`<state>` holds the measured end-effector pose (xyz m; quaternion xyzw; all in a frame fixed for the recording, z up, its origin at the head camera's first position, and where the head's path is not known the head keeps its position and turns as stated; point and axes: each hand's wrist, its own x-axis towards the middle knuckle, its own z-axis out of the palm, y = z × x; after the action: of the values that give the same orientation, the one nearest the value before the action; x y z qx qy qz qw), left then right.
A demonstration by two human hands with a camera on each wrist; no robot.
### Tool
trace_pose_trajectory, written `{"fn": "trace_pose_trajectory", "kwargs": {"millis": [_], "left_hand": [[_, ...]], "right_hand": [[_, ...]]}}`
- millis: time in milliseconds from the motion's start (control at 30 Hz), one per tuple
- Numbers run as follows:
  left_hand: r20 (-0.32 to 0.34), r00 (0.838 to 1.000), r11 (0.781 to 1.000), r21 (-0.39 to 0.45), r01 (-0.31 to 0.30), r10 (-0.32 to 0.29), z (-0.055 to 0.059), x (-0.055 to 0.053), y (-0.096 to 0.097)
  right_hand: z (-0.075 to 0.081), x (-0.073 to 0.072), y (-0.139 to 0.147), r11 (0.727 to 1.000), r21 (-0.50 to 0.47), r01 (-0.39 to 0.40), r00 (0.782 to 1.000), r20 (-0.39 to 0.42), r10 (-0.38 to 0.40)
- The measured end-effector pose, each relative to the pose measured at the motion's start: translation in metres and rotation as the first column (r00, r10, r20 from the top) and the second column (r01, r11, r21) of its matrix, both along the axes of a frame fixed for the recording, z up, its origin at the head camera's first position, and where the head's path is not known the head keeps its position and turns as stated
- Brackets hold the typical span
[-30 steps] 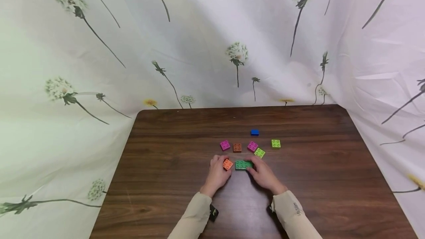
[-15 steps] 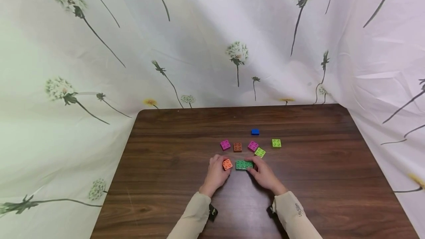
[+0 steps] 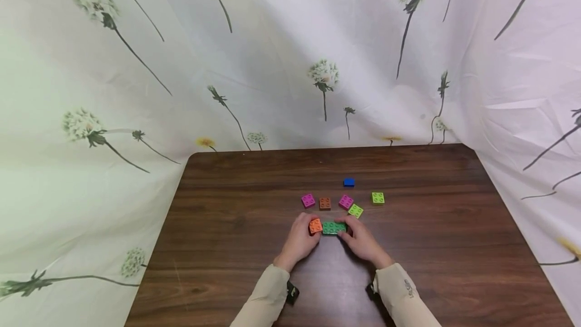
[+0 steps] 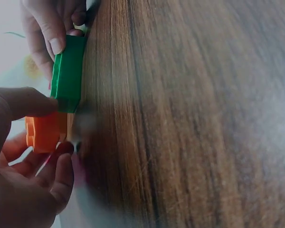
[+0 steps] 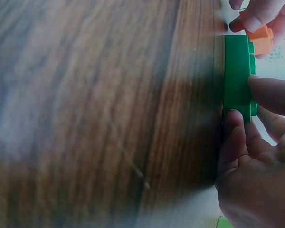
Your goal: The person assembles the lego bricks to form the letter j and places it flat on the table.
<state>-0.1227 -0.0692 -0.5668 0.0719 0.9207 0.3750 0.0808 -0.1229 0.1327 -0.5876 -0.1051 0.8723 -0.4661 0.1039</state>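
Note:
In the head view my left hand [image 3: 298, 242] pinches a square orange toy building brick [image 3: 315, 225] between thumb and fingers. My right hand [image 3: 362, 242] grips the right end of a longer green building brick [image 3: 333, 228], which lies on the table with its studs up. The orange brick is at the green one's left end. In the right wrist view the orange brick [image 5: 260, 38] looks tilted and a little raised off the table. Whether the two bricks touch cannot be told. Fingers cover part of each brick.
Behind the hands on the brown wooden table [image 3: 227, 246] lie a magenta brick [image 3: 308, 201], a brown brick [image 3: 325, 204], another magenta brick [image 3: 346, 202], two lime bricks [image 3: 378, 198] and a blue brick [image 3: 349, 182]. A flower-printed cloth [image 3: 281, 90] hangs behind the table.
The left hand has moved slightly right, bringing the orange brick up to the green brick's left end and narrowing the gap. My right hand and the green brick have stayed in place.

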Motion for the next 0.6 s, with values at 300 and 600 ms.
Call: {"fn": "trace_pose_trajectory", "kwargs": {"millis": [300, 600], "left_hand": [[-0.036, 0.994, 0.995, 0.031, 0.1, -0.099, 0.0026, -0.001, 0.0006], [-0.019, 0.985, 0.984, 0.045, 0.175, -0.174, 0.0054, -0.003, 0.0021]], "right_hand": [[-0.0001, -0.0007, 0.0003, 1.0, -0.006, -0.003, 1.0, 0.001, 0.003], [0.0001, -0.0004, -0.0001, 1.0, 0.004, -0.016, 0.999, -0.028, 0.016]]}}
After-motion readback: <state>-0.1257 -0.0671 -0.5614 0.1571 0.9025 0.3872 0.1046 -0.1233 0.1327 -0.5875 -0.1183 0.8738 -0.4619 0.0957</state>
